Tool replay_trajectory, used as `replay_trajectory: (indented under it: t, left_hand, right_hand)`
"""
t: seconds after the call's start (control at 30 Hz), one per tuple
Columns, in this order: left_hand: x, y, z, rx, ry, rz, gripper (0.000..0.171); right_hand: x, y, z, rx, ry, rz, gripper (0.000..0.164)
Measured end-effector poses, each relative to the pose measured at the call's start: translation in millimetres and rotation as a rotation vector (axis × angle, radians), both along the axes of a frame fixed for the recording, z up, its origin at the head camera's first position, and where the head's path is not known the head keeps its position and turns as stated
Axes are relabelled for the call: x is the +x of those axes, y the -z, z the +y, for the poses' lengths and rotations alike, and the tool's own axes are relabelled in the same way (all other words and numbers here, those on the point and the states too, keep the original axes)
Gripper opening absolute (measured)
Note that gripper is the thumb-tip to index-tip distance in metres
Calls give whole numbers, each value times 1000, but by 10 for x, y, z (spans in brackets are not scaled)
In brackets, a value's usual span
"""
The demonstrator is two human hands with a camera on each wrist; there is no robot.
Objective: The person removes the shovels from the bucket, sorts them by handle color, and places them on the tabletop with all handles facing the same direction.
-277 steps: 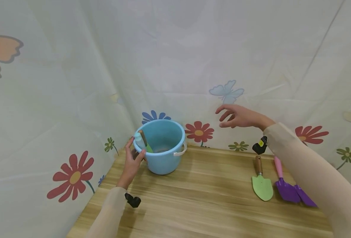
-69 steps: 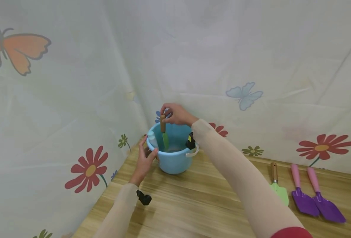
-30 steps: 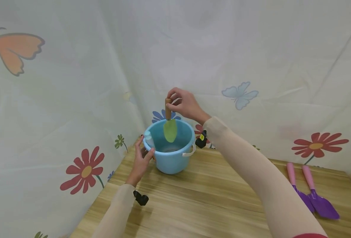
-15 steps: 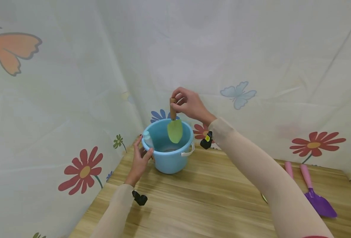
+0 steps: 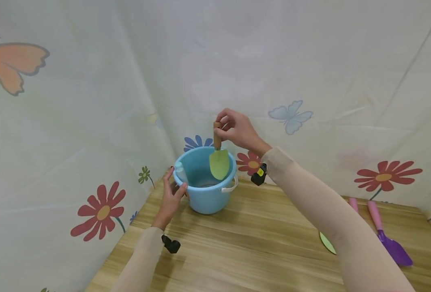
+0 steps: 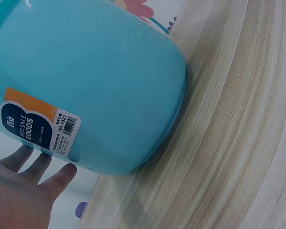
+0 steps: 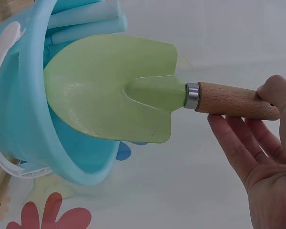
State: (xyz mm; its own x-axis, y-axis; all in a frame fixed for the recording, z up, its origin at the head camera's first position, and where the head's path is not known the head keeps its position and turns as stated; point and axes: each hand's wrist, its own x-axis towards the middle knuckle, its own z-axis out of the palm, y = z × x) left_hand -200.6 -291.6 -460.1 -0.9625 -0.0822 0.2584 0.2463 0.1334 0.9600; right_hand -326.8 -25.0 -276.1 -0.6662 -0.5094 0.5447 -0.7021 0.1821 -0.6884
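A hand trowel (image 5: 219, 164) with a light green blade and wooden handle hangs blade-down over the bucket's mouth. My right hand (image 5: 239, 129) pinches its handle near the top. In the right wrist view, the blade (image 7: 109, 88) overlaps the bucket's rim. The light blue bucket (image 5: 208, 200) stands upright on the wooden table, its white carrying handle folded down. Spread around its left side, my left hand (image 5: 169, 203) has fingertips at the rim; in the left wrist view its fairly straight fingers (image 6: 59, 181) touch the outer wall. Pale blue tubular items (image 5: 180, 172) lean inside the bucket.
Purple trowels with pink handles lie at the table's right, one trowel (image 5: 394, 249) mostly visible. A green blade (image 5: 327, 244) peeks out behind the right sleeve (image 5: 321, 202). Behind and left of the table (image 5: 244, 251) hangs a pale sheet (image 5: 215, 61) printed with flowers and butterflies.
My right hand came from above the table to the bucket, took hold of the trowel and raised it; lately it has shifted slightly right. The left hand stays at the bucket.
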Motion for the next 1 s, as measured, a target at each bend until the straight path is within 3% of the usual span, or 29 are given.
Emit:
replay_trajectory:
  t: [0.13,0.4,0.73,1.0]
  left_hand:
    - [-38,34,-18,7,1,5,77]
    - [-202,257,-89,-5,-7,18,77]
    - [-110,105,-56,-9,12,14,79]
    - [-230,268,-105,-20,-16,27,77]
  right_hand:
    - [5,0,41,3,18,-11,23]
    - [8,-43,145,-12,23,-41,24]
    - [-18,-169,397,-30,60,-18,24]
    - [-30,-184,693,-32,108,-44,26]
